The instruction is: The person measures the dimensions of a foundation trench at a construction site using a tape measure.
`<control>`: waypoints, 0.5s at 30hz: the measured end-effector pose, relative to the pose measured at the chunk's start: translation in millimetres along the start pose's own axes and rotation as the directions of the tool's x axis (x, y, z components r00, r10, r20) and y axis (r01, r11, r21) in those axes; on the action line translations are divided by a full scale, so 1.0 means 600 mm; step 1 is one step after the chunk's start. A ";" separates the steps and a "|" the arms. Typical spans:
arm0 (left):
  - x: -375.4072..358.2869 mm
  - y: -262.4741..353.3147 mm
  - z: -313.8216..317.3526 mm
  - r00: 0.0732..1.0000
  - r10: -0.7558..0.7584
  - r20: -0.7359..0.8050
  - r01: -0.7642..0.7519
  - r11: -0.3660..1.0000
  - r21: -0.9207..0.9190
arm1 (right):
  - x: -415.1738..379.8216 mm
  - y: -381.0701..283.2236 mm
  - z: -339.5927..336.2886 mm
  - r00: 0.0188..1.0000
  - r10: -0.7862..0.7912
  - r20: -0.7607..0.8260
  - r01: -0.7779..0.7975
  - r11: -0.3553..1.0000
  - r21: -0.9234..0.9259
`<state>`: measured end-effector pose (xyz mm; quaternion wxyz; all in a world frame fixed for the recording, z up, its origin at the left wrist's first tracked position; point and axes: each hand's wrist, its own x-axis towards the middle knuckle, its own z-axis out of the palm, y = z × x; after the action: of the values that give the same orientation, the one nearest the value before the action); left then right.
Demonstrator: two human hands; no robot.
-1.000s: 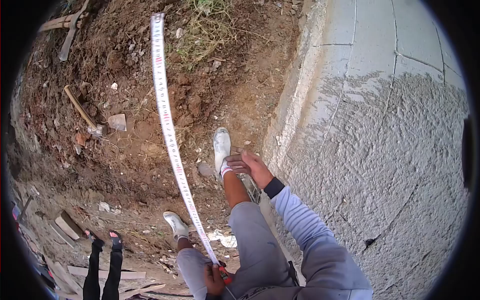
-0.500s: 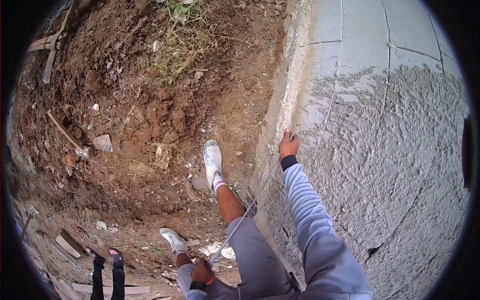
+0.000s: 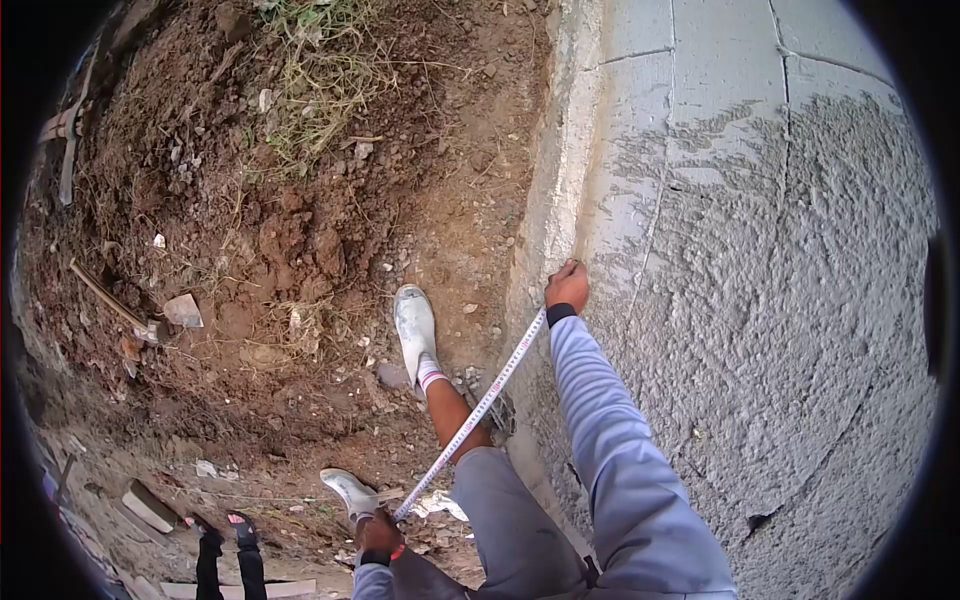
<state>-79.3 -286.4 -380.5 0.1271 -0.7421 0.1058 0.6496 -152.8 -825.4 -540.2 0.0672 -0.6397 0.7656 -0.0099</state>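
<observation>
A white measuring tape (image 3: 478, 410) with printed marks runs in a straight slanting line between my two hands, across my right leg. My right hand (image 3: 567, 285) is closed on its upper end, against the grey wall near the plaster's lower edge; the tip of the tape is hidden by the fingers. Lower left, beside my left boot, my left hand (image 3: 380, 532) is closed around the other end of the tape. Whether a case sits inside that hand cannot be seen.
Rough wet plaster covers much of the wall (image 3: 760, 290); smoother blocks show above. Left lie loose soil (image 3: 330, 240), dry grass (image 3: 310, 90), a wooden-handled tool (image 3: 110, 298) and a concrete block (image 3: 148, 507). Another person's sandalled feet (image 3: 240, 530) stand lower left.
The tape has turned from nearly edge-on to showing its marked face. The metal end that stuck out above my right fingers is now hidden. My left hand has shifted left and slightly up.
</observation>
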 end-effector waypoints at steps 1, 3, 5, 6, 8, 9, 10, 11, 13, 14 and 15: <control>0.003 -0.005 0.006 0.999 0.029 -0.016 -0.029 0.999 -0.024 | 0.000 0.000 0.001 1.000 -0.005 -0.001 0.005 1.000 -0.012; 0.003 -0.006 0.006 0.998 0.055 -0.032 -0.057 0.997 -0.052 | -0.002 -0.003 0.001 1.000 -0.014 0.001 0.014 1.000 -0.026; 0.003 0.002 0.004 0.996 0.088 -0.006 -0.089 0.994 -0.067 | 0.005 -0.010 0.000 1.000 -0.015 0.020 0.016 0.998 -0.059; 0.000 0.007 0.002 0.996 0.088 -0.001 -0.087 0.993 -0.076 | 0.010 -0.007 0.001 0.997 0.028 0.066 -0.029 1.000 0.010; 0.000 0.018 0.000 0.994 0.107 0.004 -0.106 0.986 -0.132 | 0.018 0.003 0.014 0.998 0.035 0.051 -0.035 0.999 0.000; 0.004 0.015 0.009 0.994 0.111 0.003 -0.110 0.984 -0.137 | 0.021 0.007 0.020 0.998 0.051 0.038 -0.051 0.999 -0.003; 0.008 0.008 0.023 0.990 0.138 -0.020 -0.139 0.977 -0.164 | 0.023 0.011 0.026 0.998 0.047 0.033 -0.047 0.999 -0.002; 0.009 0.006 0.027 0.986 0.163 -0.043 -0.169 0.968 -0.188 | 0.021 0.011 0.030 0.999 0.052 -0.006 -0.052 0.997 -0.049; 0.010 0.003 0.034 0.986 0.156 -0.054 -0.164 0.966 -0.199 | 0.022 0.010 0.034 0.997 0.053 -0.049 -0.057 0.994 -0.091; 0.009 0.004 0.033 0.988 0.142 -0.060 -0.151 0.966 -0.208 | 0.022 0.011 0.038 0.996 0.064 -0.062 -0.068 0.996 -0.058; 0.010 0.003 0.030 0.988 0.142 -0.064 -0.152 0.965 -0.212 | 0.025 0.018 0.050 0.995 0.074 -0.073 -0.076 0.997 -0.024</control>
<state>-96.0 -282.4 -388.5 -0.0052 -0.7570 0.0924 0.6468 -162.7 -836.2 -572.4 0.0314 -0.6106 0.7911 -0.0201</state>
